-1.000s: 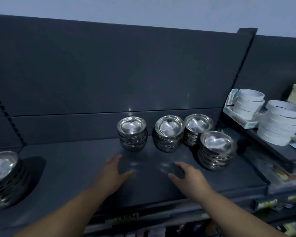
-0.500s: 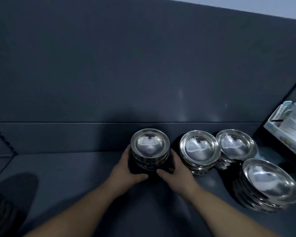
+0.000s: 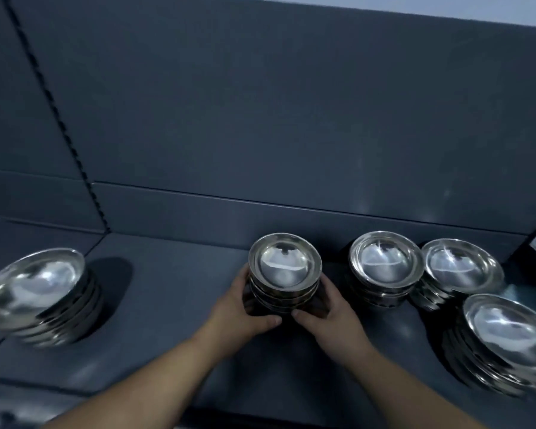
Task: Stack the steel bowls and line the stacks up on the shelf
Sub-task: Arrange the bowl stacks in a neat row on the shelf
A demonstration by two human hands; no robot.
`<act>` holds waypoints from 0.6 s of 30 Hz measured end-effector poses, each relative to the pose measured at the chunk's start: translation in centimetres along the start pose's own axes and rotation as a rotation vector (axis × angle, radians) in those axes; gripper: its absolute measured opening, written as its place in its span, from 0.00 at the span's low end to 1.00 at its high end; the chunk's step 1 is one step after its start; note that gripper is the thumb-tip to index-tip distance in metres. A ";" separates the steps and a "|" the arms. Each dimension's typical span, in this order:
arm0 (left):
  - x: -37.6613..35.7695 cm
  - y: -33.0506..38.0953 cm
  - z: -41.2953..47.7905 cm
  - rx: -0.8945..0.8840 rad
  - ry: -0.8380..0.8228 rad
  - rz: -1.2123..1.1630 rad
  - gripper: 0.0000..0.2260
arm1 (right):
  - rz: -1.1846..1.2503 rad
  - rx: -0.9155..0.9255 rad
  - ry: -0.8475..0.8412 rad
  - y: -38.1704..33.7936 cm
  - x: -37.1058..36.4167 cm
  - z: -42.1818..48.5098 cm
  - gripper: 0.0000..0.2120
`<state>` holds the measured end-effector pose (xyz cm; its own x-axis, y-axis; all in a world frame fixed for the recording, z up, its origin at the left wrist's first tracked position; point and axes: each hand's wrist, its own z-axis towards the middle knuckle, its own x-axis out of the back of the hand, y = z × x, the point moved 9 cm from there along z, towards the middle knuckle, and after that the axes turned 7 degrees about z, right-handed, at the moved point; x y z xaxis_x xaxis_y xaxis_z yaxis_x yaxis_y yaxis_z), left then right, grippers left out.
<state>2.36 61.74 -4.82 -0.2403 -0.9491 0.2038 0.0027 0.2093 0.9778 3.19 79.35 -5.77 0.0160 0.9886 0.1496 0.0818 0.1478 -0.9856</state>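
No readable text, label or number anywhere.

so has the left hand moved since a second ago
Yes. The left hand moved toward the back panel, off the shelf in front of the row; it now grips the left side of the row's left-end bowl stack.
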 end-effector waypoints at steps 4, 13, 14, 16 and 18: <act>0.9 -0.2 -4.7 0.018 0.089 -0.022 0.46 | 0.042 0.032 -0.069 0.2 -1.8 -2.8 0.43; 4.0 0.4 -10.8 0.053 0.140 0.041 0.40 | 0.103 0.059 -0.123 -1.1 -5.7 -7.3 0.38; 4.6 0.3 -11.0 0.055 0.136 0.051 0.39 | 0.103 0.060 -0.128 -1.3 -6.3 -7.5 0.36; 6.0 -0.2 -11.3 0.062 0.119 0.062 0.38 | 0.089 0.073 -0.133 -1.9 -7.6 -7.6 0.33; 7.6 -0.8 -11.2 0.066 0.092 0.073 0.39 | 0.074 0.074 -0.128 -2.1 -9.1 -7.6 0.31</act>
<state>11.41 51.69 -3.51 -0.1518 -0.9478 0.2805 -0.0482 0.2905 0.9556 10.42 69.87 -4.43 -0.1079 0.9917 0.0694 0.0115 0.0710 -0.9974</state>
